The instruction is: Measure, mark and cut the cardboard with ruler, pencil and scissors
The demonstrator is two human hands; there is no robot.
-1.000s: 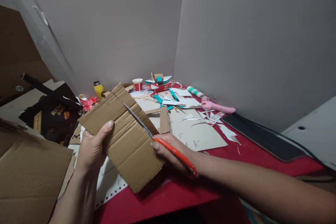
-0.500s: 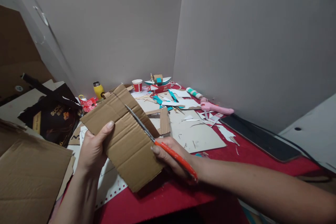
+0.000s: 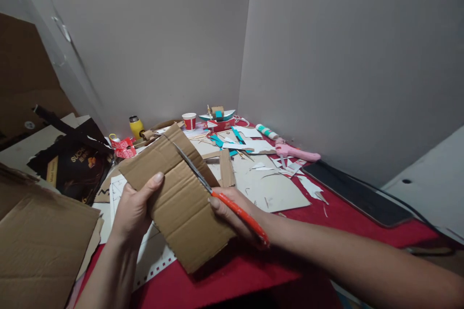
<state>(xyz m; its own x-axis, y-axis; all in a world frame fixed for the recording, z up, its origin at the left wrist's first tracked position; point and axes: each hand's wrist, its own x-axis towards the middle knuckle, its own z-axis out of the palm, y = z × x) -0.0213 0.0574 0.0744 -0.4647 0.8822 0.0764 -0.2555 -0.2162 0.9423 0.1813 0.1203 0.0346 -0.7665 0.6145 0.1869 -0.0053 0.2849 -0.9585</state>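
Currently left hand point(image 3: 135, 207) grips the cardboard piece point(image 3: 177, 193) at its 9 o'clock edge, held tilted above the red table point(image 3: 232, 275). Right hand point(image 3: 235, 215) is closed on orange-handled scissors point(image 3: 221, 198), blades lying across the cardboard toward 11 o'clock.

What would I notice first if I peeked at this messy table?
Right in the middle, the left hand holds up a cardboard piece while the right hand lays orange-handled scissors across it. Behind them, paper scraps litter the red table, with a red cup and a yellow bottle at the back by the grey wall.
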